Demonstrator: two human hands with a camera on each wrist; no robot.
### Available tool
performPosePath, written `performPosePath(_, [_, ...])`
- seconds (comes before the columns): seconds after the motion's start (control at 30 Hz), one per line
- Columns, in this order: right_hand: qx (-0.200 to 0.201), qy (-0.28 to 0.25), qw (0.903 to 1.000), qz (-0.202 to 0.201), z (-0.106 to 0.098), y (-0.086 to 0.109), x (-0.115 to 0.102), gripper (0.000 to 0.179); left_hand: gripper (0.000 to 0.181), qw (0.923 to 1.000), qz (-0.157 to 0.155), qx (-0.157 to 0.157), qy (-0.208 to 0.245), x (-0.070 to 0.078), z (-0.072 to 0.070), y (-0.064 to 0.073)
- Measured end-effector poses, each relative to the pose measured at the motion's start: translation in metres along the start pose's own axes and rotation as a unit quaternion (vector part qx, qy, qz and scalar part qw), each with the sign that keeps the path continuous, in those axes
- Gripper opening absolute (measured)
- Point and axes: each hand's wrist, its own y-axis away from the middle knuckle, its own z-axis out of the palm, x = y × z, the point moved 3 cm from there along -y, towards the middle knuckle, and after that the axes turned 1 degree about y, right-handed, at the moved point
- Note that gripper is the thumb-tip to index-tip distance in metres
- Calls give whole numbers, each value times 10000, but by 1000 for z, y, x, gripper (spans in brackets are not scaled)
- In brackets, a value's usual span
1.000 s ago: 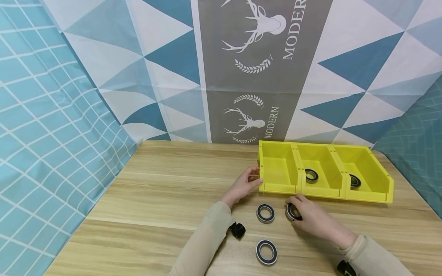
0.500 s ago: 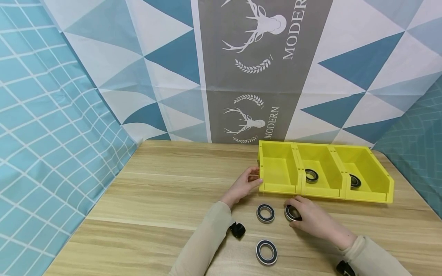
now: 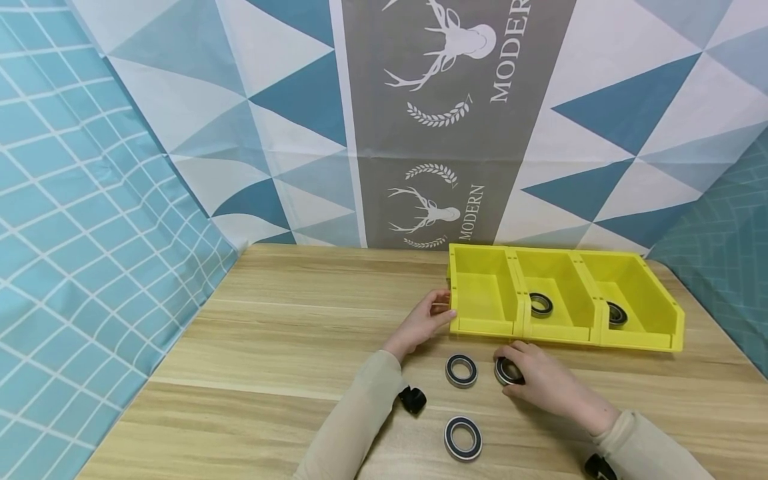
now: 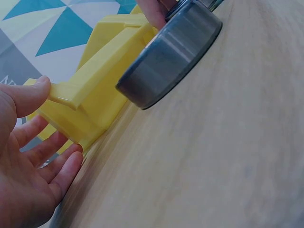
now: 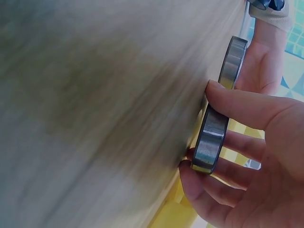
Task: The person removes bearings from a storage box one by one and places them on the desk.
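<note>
Bearing [image 5: 210, 138] nudged left; near bin rim [image 3: 558, 335]

Three yellow bins [image 3: 485, 329], far right; five bearings [image 3: 449, 440], two inside and three nearer; two hands [image 3: 546, 381]; two sleeves [image 3: 357, 417]; one table [image 3: 252, 373]

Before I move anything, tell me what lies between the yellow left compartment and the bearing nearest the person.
One bearing lies flat on the table, touching neither the left compartment nor the nearest bearing; the head view shows it.
</note>
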Motion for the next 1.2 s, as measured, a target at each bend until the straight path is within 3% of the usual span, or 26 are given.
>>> performPosePath(1.2, [25,-95,9999,-122,2,4,3,47,42,10000,-40,5,-8,0,0,0])
